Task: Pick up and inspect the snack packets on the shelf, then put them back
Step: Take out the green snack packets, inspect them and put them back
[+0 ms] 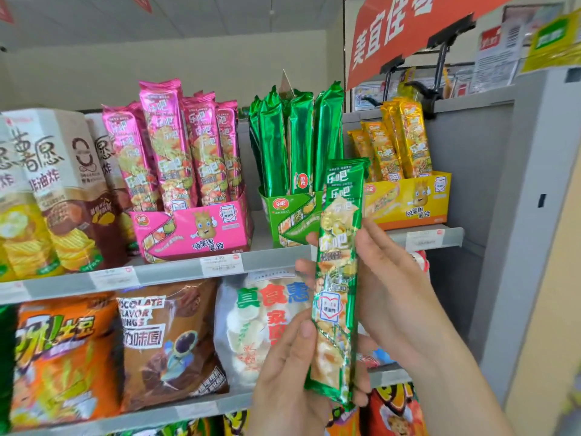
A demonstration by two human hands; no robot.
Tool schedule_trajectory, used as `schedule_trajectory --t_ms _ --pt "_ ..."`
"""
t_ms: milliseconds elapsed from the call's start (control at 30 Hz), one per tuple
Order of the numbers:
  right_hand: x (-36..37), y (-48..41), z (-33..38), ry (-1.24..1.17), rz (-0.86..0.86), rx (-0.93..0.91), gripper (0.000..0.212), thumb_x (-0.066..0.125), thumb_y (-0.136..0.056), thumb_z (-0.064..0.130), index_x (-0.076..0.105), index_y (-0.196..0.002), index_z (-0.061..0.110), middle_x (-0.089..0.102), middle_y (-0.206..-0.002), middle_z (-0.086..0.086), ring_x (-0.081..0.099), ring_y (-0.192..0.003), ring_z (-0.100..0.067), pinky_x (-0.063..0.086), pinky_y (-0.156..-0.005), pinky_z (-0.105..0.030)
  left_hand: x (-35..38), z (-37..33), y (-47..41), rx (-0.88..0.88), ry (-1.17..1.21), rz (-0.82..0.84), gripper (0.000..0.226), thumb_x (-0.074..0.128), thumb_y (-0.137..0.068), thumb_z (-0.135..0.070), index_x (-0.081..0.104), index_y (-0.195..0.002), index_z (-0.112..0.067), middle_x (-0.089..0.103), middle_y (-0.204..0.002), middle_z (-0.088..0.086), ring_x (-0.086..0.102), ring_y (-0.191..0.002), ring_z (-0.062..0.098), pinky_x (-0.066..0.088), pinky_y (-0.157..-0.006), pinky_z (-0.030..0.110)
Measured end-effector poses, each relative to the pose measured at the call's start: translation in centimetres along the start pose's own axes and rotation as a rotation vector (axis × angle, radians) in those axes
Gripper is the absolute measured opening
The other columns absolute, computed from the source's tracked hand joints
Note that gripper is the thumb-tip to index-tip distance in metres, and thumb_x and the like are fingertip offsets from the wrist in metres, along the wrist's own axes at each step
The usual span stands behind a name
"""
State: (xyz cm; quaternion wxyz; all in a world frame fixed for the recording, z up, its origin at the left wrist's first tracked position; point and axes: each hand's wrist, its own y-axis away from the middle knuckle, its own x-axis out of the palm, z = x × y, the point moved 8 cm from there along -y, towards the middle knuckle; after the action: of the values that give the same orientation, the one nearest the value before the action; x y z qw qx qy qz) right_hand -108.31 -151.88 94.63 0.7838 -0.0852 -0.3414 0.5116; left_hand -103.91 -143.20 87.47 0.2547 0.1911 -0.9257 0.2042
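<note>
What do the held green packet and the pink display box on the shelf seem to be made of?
The green packet: likely glossy metallised plastic film; it glints and crinkles. The pink display box: probably printed cardboard; flat, stiff folded panels.

Both hands, left point(287, 366) and right point(390, 287), hold a green snack packet point(338, 278) upright.

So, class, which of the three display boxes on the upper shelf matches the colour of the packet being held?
The middle green box, between the pink box and the yellow box; the held packet is green too.
</note>
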Motion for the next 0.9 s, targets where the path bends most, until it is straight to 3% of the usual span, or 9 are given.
schedule_trajectory --t_ms 67,133,200,300,467,600,667,800,900 --pt "-0.1 0.1 -0.5 0.031 -0.038 0.012 0.048 0.064 -0.086 0.033 0.056 -0.131 0.017 0.066 -0.12 -0.019 0.067 -0.103 -0.039 0.057 -0.081 -0.043 -1.1 0.1 0.3 0.009 -0.075 -0.089 0.061 0.084 -0.065 -0.048 0.071 -0.111 -0.01 0.067 -0.089 0.034 0.063 -0.06 0.033 0.052 -0.051 0.034" --pt "-0.5 0.1 -0.8 0.128 -0.121 -0.014 0.06 0.072 -0.077 0.036 0.056 -0.133 0.021 0.068 -0.117 -0.019 0.067 -0.105 -0.034 0.055 -0.086 -0.044 -1.9 -0.4 0.6 0.039 -0.38 -0.214 0.02 0.062 -0.079 -0.054 0.075 -0.091 -0.045 0.074 -0.074 0.002 0.066 -0.063 0.012 0.052 -0.059 0.019" --pt "-0.4 0.2 -0.9 0.227 -0.166 -0.075 0.053 0.076 -0.07 0.037 0.064 -0.121 0.032 0.073 -0.109 -0.012 0.069 -0.101 -0.023 0.054 -0.086 -0.036 -1.5 -1.9 0.7 0.144 -0.667 -0.268 0.019 0.049 -0.079 -0.059 0.055 -0.08 -0.077 0.065 -0.07 -0.035 0.059 -0.067 -0.017 0.04 -0.061 -0.001" --pt "0.3 0.6 -1.2 0.244 -0.164 -0.101 0.038 0.078 -0.069 0.037 0.069 -0.104 0.05 0.076 -0.102 0.001 0.071 -0.096 -0.011 0.055 -0.076 -0.02 0.4 -3.4 0.6 0.237 -0.9 -0.202 0.029 0.046 -0.081 -0.071 0.033 -0.104 -0.085 0.039 -0.089 -0.066 0.037 -0.086 -0.042 0.027 -0.069 -0.012" --pt "1.0 1.1 -2.3 0.236 -0.11 -0.067 0.052 0.085 -0.068 0.04 0.064 -0.116 0.044 0.073 -0.112 -0.002 0.068 -0.107 -0.016 0.053 -0.082 -0.02 -0.2 -3.7 -0.1 0.382 -0.882 -0.122 0.068 0.062 -0.083 -0.039 0.031 -0.142 -0.049 0.049 -0.132 -0.037 0.046 -0.123 -0.013 0.04 -0.097 0.01" --pt "1.0 1.3 -2.4 0.238 -0.154 -0.072 0.058 0.079 -0.073 0.033 0.059 -0.127 0.029 0.071 -0.117 -0.006 0.066 -0.112 -0.023 0.053 -0.09 -0.031 -1.1 -4.3 1.0 0.422 -1.051 -0.196 0.065 0.061 -0.082 -0.041 0.024 -0.118 -0.079 0.036 -0.123 -0.057 0.036 -0.116 -0.029 0.028 -0.086 -0.007" --pt "1.5 1.3 -1.0 0.319 -0.182 -0.157 0.053 0.078 -0.076 0.042 0.06 -0.125 0.031 0.07 -0.118 -0.001 0.065 -0.113 -0.018 0.053 -0.092 -0.032 -1.5 -4.6 1.4 0.476 -1.127 -0.219 0.072 0.07 -0.083 -0.034 0.025 -0.118 -0.078 0.041 -0.126 -0.048 0.041 -0.117 -0.024 0.031 -0.087 -0.004" --pt "1.5 1.5 2.1 0.52 -0.377 -0.344 0.021 0.073 -0.081 0.037 0.073 -0.102 0.033 0.075 -0.093 0.009 0.069 -0.085 -0.002 0.053 -0.071 -0.016 -2.6 -4.3 2.0 0.524 -1.241 -0.241 0.089 0.081 -0.075 -0.019 0.028 -0.117 -0.078 0.045 -0.122 -0.043 0.048 -0.107 -0.02 0.033 -0.081 -0.004" --pt "0.8 1.8 1.9 0.514 -0.48 -0.304 0.009 0.077 -0.074 0.031 0.078 -0.082 0.036 0.076 -0.082 0.007 0.071 -0.078 -0.007 0.056 -0.071 -0.024 -3.3 -4.1 2.4 0.531 -1.277 -0.234 0.086 0.08 -0.072 -0.02 0.032 -0.119 -0.074 0.049 -0.116 -0.042 0.05 -0.102 -0.022 0.034 -0.077 -0.005"
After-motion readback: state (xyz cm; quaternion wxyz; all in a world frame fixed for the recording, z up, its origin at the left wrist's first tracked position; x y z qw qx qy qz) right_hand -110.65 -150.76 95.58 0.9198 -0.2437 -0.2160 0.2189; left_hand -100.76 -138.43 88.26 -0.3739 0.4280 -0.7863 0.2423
